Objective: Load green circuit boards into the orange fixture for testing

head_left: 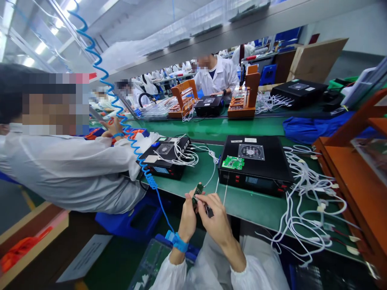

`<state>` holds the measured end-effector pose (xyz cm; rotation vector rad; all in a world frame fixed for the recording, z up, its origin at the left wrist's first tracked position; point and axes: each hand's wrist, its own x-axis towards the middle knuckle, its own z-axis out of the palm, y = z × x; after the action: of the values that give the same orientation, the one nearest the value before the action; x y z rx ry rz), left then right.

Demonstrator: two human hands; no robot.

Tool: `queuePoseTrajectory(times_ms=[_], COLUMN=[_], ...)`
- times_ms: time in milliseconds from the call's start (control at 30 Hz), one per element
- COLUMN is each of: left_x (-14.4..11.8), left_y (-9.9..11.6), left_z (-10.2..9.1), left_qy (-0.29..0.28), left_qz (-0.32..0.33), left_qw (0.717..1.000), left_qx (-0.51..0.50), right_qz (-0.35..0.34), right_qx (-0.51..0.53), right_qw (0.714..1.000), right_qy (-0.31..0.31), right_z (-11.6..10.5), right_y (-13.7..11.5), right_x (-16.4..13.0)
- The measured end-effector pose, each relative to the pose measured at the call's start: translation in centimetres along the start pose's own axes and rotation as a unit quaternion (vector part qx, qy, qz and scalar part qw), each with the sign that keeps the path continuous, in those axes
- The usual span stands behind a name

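- Left hand (188,217) and right hand (215,217): both pinch a small green circuit board (198,190) by its edges, above the green bench's (242,203) near rim.
- Board: judged light, rigid, fragile; edges suit holding.
- White cable (211,173): runs to black tester box (255,163).

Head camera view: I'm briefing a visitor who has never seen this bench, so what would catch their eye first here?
First, the two bare hands low in the middle: the left hand and right hand pinch a small green circuit board joined to a white cable. A blue coiled cord runs from the left wrist's blue strap up to the ceiling. Behind sits a black box on the green mat, with tangled white cables at right.
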<state>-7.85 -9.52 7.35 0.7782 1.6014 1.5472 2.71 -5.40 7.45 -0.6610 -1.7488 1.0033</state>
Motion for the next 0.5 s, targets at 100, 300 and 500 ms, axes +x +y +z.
queuePoseTrajectory(times_ms=[100,300,500], left_x=[-0.2,-0.52,-0.64], left_y=[0.19,0.42,0.58], left_z=[0.07,0.32,0.49], left_qy=[0.002,0.0,-0.005], left_qz=[-0.001,-0.002,0.031], left_qw=[1.0,1.0,1.0], left_qx=[0.011,0.003,-0.005], right_qz=[0.014,0.024,0.077], right_qx=[0.001,0.009,0.08], right_qw=[1.0,0.999,0.993], right_qy=[-0.022,-0.036,-0.029], right_z=[-0.13,-0.56,-0.72], right_y=[0.0,0.0,0.05], right_x=[0.01,0.09,0.01])
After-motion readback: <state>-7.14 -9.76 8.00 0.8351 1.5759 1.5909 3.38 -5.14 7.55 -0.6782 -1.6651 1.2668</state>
